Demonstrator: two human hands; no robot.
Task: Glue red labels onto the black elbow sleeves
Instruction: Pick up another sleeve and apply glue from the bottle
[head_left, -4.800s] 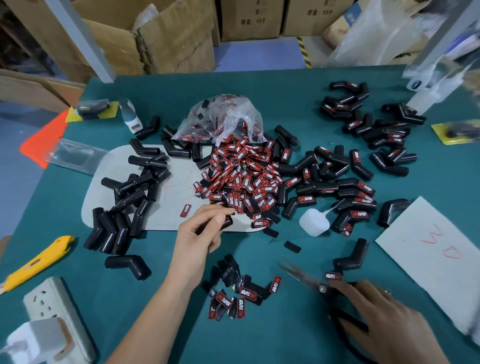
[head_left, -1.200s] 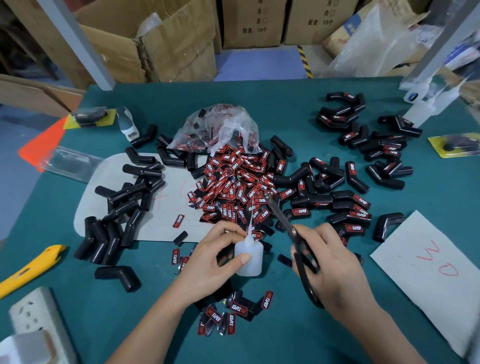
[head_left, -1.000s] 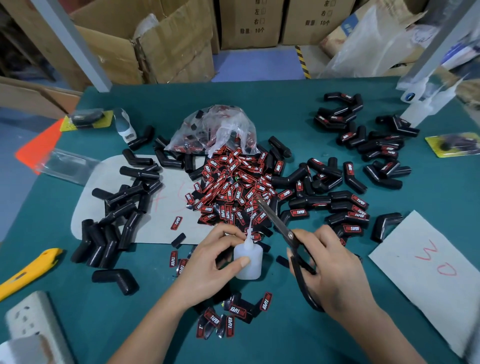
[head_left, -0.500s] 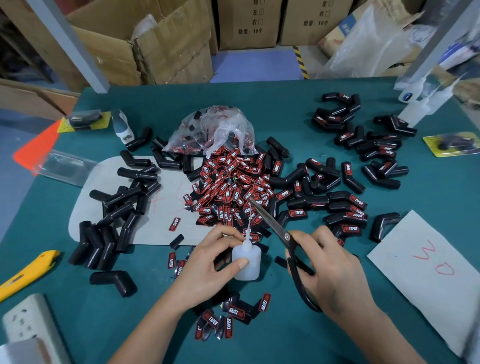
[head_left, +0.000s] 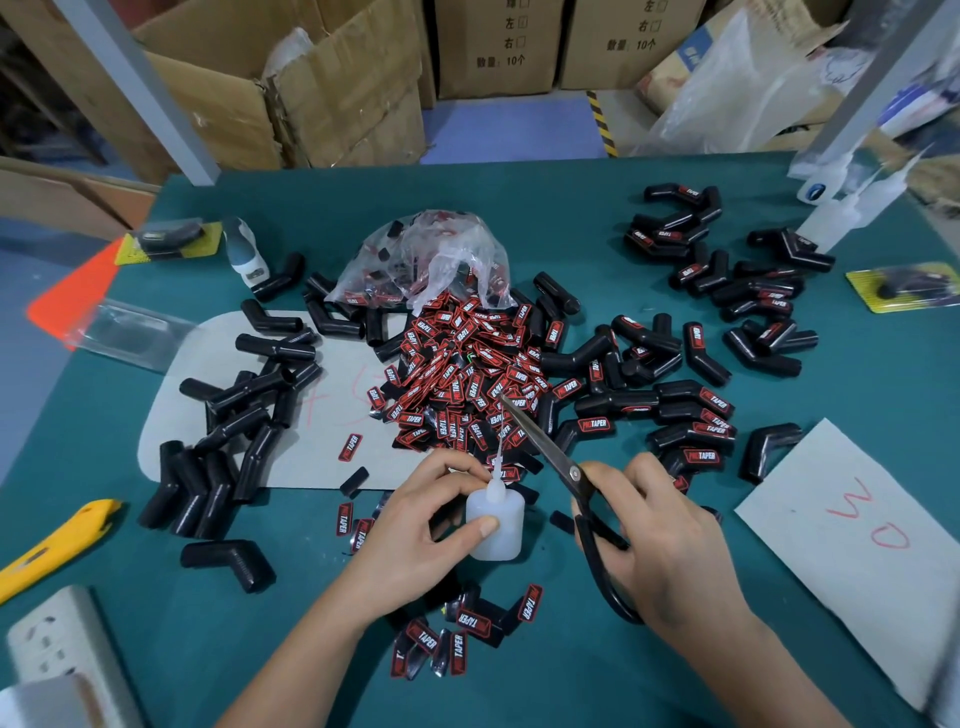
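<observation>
My left hand (head_left: 415, 525) grips a small white glue bottle (head_left: 496, 522) standing upright on the green table, its thin nozzle pointing up. My right hand (head_left: 660, 540) holds black scissors (head_left: 561, 467), whose blades reach toward the nozzle tip. A heap of red labels (head_left: 462, 379) lies just beyond, spilling from a clear plastic bag (head_left: 426, 260). Plain black elbow sleeves (head_left: 249, 395) are piled at the left on a grey mat. Sleeves bearing labels (head_left: 691, 405) lie at the right. A few loose labels (head_left: 452, 634) sit near my wrists.
A yellow utility knife (head_left: 57, 540) and a white power strip (head_left: 62, 654) lie at the near left. A white card (head_left: 852, 545) with red writing is at the right. More glue bottles (head_left: 841, 208) stand at the far right. Cardboard boxes (head_left: 322, 88) line the back.
Since 4.8 s ago my left hand has taken the glue bottle and my right hand has lifted the scissors. In the last second the blades have edged closer to the nozzle.
</observation>
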